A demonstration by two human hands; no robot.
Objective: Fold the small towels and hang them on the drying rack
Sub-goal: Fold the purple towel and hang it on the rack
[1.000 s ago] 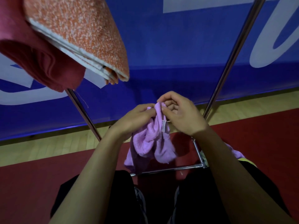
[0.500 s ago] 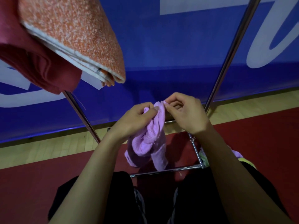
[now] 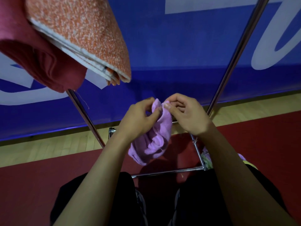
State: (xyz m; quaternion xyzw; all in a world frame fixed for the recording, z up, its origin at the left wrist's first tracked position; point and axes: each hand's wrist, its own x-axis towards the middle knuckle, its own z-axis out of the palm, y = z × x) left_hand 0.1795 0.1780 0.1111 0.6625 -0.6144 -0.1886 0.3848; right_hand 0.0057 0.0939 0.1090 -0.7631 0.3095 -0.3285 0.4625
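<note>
Against a blue banner [image 3: 162,46], left hand [image 3: 138,119] and right hand [image 3: 187,116] pinched the purple towel's [image 3: 156,141] top edge mid-frame; its bunched bulk hung below both grips.

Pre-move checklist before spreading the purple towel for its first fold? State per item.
1. Left hand pinches the purple towel at its top edge: ok.
2. Right hand pinches the same edge beside it: ok.
3. Towel spread flat for folding: not ok, it hangs bunched below the hands.
4. Towel clear of the floor: cannot tell from this angle.
5. Free space on the drying rack: cannot tell; the orange towel and red towel hang at upper left, and the top rail is out of frame.
</note>
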